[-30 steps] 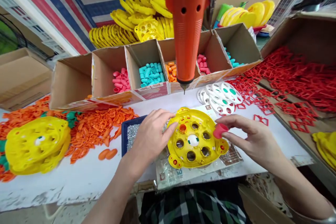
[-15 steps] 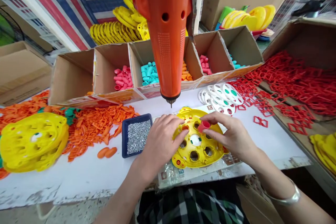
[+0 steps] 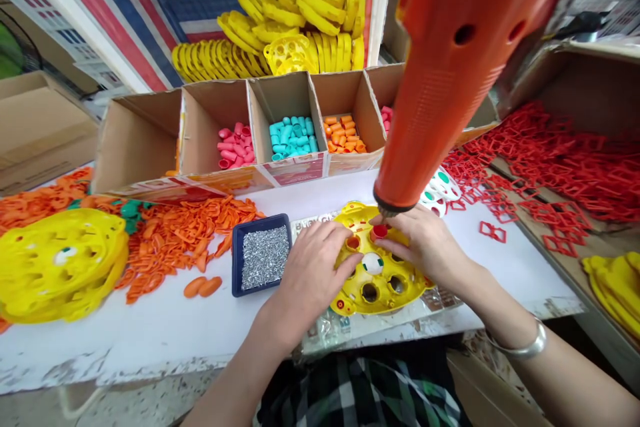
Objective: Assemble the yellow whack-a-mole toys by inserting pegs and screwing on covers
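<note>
A round yellow plastic disc (image 3: 387,285) with several holes lies on the white table in front of me. My left hand (image 3: 313,273) rests on its left edge, fingers bent, steadying it beside an orange plug (image 3: 353,242) set in a hole. My right hand (image 3: 425,243) pinches a small red plug (image 3: 379,231) with thumb and fingertips, holding it at a hole near the disc's far side. A hanging orange power screwdriver (image 3: 440,73) swings just above my right hand and hides the disc's far right edge.
A blue tray of small screws (image 3: 263,255) sits left of the disc. Behind stands a cardboard divider box (image 3: 280,127) with pink, teal and orange plugs. Orange pieces (image 3: 180,233) and yellow discs (image 3: 57,263) lie left, red frames (image 3: 565,167) right, white discs (image 3: 440,190) behind.
My right hand carried the red plug from the disc's right edge over to a hole near its far side. The hanging screwdriver swung from centre-left to the right.
</note>
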`<state>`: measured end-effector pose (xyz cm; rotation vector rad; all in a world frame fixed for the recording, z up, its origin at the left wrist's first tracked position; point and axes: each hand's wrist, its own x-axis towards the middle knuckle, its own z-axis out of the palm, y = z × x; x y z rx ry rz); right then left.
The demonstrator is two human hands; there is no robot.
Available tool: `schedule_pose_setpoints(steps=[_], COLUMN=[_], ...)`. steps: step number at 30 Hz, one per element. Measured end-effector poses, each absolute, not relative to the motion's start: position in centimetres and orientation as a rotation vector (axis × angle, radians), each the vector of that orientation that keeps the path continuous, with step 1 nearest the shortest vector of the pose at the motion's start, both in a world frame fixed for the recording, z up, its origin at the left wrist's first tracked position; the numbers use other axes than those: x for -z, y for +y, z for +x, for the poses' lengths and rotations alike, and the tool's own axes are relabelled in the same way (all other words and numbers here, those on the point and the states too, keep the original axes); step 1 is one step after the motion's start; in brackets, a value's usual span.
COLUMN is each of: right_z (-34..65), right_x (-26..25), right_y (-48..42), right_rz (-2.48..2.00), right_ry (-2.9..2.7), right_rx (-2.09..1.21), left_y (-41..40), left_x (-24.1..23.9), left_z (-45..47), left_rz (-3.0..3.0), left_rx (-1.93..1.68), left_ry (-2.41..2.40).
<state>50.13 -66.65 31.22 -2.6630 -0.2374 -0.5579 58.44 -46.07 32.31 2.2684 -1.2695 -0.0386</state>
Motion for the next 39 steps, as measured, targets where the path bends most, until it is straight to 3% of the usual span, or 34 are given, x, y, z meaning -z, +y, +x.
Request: schedule_pose_setpoints(steps=[9,15,23,33,39], right_z=[50.0,47.0,46.5,53.2,55.6], right_x=[-31.0,-33.8,-36.2,-35.9,-36.5], right_y=[-67.2,-67.4,-63.4,-63.1,-61.5], right_rz=[-2.503,-2.355,-2.223,-3.029,-3.112], right_ry=[-0.011,0.173,-0.280,-0.399,-0.564], right_rx=[0.646,0.769,0.438,-0.070,-0.132], left_y=[-45.7,-45.6,-44.1,-44.2,-44.6], left_x=[-32.5,-33.0,-34.1,-31.9,-30.9], left_z=[58.1,57.1,54.2,50.9,50.7], left_rz=[2.264,2.156,1.896,2.025,2.042], left_rx=[0.008,-0.038,0.016,-0.046,-0.056], left_ry=[-1.216,-1.147,-1.169,-1.434,-1.385])
